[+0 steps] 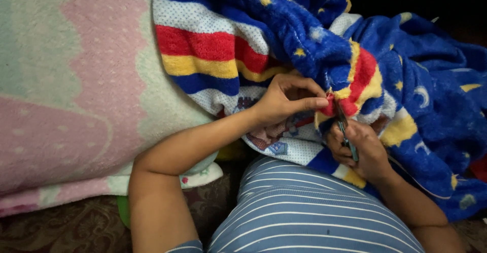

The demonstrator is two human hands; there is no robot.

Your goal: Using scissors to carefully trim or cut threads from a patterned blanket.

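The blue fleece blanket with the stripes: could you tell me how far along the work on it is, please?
Nothing looks finished yet. In hand: the left hand pinches a fold of the blue fleece blanket at its red and yellow stripes, and the right hand holds a small tool to that fold. The rest lies bunched up, with no visibly worked part.
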